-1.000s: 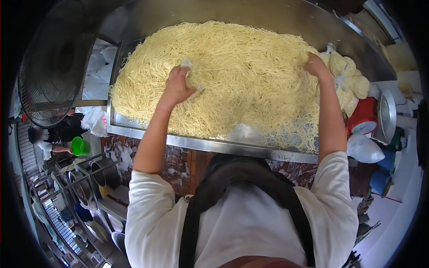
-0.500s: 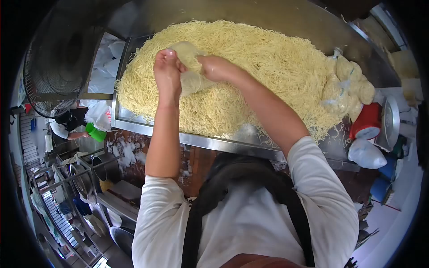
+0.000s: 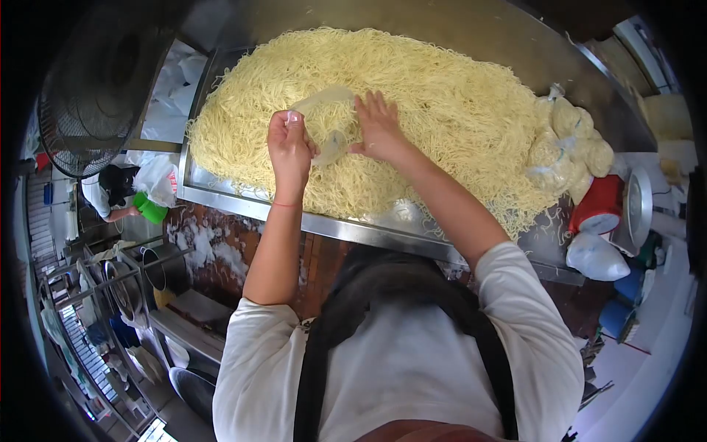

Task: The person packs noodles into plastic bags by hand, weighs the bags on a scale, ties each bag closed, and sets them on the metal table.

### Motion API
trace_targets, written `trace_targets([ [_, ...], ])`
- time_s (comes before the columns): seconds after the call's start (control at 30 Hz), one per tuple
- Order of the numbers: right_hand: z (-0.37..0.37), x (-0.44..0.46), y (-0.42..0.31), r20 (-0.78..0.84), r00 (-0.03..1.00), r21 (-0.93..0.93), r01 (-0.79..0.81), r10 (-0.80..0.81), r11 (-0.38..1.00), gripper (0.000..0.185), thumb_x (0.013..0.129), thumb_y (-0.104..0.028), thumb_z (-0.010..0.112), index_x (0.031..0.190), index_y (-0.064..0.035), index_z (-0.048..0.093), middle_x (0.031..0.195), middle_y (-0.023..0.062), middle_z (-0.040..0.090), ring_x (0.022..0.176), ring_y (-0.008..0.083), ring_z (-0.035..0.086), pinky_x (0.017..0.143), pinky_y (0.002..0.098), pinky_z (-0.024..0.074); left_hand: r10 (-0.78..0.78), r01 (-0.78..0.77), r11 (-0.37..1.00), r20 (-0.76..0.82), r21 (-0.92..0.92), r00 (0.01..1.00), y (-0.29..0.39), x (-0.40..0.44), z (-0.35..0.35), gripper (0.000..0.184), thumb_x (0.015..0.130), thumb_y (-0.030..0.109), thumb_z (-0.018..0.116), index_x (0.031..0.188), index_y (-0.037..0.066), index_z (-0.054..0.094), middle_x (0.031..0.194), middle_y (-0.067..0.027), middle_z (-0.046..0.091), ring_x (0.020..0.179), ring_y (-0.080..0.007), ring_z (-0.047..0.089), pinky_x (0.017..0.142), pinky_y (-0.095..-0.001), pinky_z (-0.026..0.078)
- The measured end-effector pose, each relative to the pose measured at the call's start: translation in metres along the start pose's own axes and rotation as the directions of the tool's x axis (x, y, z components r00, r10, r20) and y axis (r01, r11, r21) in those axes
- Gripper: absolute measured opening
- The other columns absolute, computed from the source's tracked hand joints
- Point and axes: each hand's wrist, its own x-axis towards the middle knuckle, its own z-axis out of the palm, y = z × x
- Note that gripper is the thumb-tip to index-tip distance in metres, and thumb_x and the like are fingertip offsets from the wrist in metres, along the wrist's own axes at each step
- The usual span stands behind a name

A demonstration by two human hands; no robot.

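1. Pinching a clear bag (image 3: 334,146), the left hand (image 3: 291,146) has its fingers closed on the plastic.
2. The right hand (image 3: 381,130) spreads its fingers wide just right of the bag, over the noodles (image 3: 449,92); contact is hard to tell.
3. The noodles lie heaped across the bench (image 3: 353,230).
4. Filled bags (image 3: 578,140) sit at the heap's right end.

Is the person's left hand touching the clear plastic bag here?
Touching. The head view shows it: the left hand has its thumb and curled fingers closed on the edge of the clear plastic bag.
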Motion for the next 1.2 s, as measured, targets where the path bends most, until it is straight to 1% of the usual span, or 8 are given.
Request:
trace_targets([
  [0.23,-0.021,0.031,0.016,0.335,0.937,0.603,-0.136,-0.095,0.786,0.031,0.093,-0.021,0.062,0.12,-0.0078,0.061,0.11,0.0145,0.066,0.105,0.0277,0.062,0.094,0.0412,0.0467,-0.033,-0.009,0.942,0.118,0.335,0.992,0.011,0.007,-0.007,0.02,0.097,0.016,0.06,0.112,0.003,0.056,0.065,-0.0019,0.053,0.049,-0.0107,0.047,0.048,-0.0265,0.042],
  [0.3,-0.07,0.039,0.004,0.461,0.863,0.567,-0.107,-0.207,0.817,0.025,0.099,-0.024,0.056,0.116,-0.0077,0.062,0.107,0.0111,0.067,0.103,0.0258,0.062,0.091,0.0387,0.0481,0.109,-0.321,0.76,0.377,0.565,0.92,-0.001,0.02,-0.006,0.033,0.094,0.014,0.063,0.124,0.005,0.055,0.071,-0.0045,0.059,0.058,-0.0139,0.054,0.056,-0.0278,0.046],
  [0.6,-0.18,0.034,0.049,-0.004,1.0,0.978,0.01,-0.031,0.207,0.027,0.102,-0.028,0.05,0.105,-0.0037,0.063,0.087,0.0033,0.061,0.08,0.0122,0.057,0.086,0.0311,0.0488,-0.063,-0.301,0.537,0.393,0.788,0.917,-0.019,0.046,-0.028,0.029,0.098,0.028,0.056,0.103,0.001,0.066,0.081,-0.0216,0.065,0.071,-0.0365,0.062,0.067,-0.0394,0.048],
  [0.73,-0.181,0.04,0.128,0.162,0.97,0.624,-0.242,0.179,0.743,0.038,0.1,-0.028,0.051,0.121,0.0024,0.059,0.098,0.0103,0.068,0.099,0.0207,0.064,0.097,0.0383,0.0483,0.35,-0.37,0.718,0.153,0.59,0.924,-0.025,0.019,-0.033,0.028,0.096,0.024,0.059,0.107,0.0,0.067,0.079,-0.0171,0.069,0.068,-0.0237,0.065,0.064,-0.0346,0.051],
  [0.8,-0.141,0.033,0.133,0.179,0.715,-0.467,-0.543,0.676,0.698,0.045,0.1,-0.028,0.051,0.13,0.0043,0.054,0.129,0.0197,0.061,0.122,0.029,0.058,0.107,0.0412,0.0429,0.137,-0.121,0.711,0.033,0.693,0.99,-0.02,0.021,-0.047,0.03,0.096,0.024,0.059,0.11,0.0,0.067,0.076,-0.0134,0.068,0.064,-0.0184,0.063,0.059,-0.0321,0.051],
  [0.93,-0.155,0.031,0.046,0.536,0.668,-0.268,-0.445,0.516,0.854,0.058,0.098,-0.032,0.055,0.139,0.0074,0.044,0.15,0.0214,0.04,0.137,0.0334,0.042,0.115,0.0378,0.033,-0.103,0.113,0.883,-0.047,0.455,0.994,-0.02,0.047,-0.054,0.029,0.098,0.024,0.058,0.109,-0.001,0.067,0.067,-0.0054,0.06,0.051,-0.0112,0.054,0.049,-0.0269,0.047],
  [1.07,-0.104,0.034,-0.018,-0.146,0.987,0.061,0.083,-0.074,0.995,0.052,0.094,-0.034,0.061,0.135,-0.0015,0.054,0.149,0.0192,0.042,0.137,0.0331,0.04,0.113,0.0355,0.0347,0.031,-0.045,0.975,0.066,0.219,0.997,0.038,0.039,0.001,0.026,0.102,0.022,0.05,0.095,0.002,0.066,0.053,0.0026,0.042,0.043,-0.0068,0.039,0.043,-0.0242,0.038],
  [1.2,-0.126,0.045,-0.012,-0.008,0.999,0.186,0.032,-0.031,0.982,0.033,0.09,-0.021,0.063,0.119,-0.0053,0.066,0.12,0.0187,0.062,0.109,0.0346,0.058,0.095,0.0398,0.0459,-0.031,0.046,0.997,0.228,-0.059,0.973,0.08,-0.002,0.043,0.026,0.103,0.021,0.048,0.098,-0.001,0.062,0.052,0.002,0.036,0.04,-0.0096,0.036,0.042,-0.0253,0.037],
])
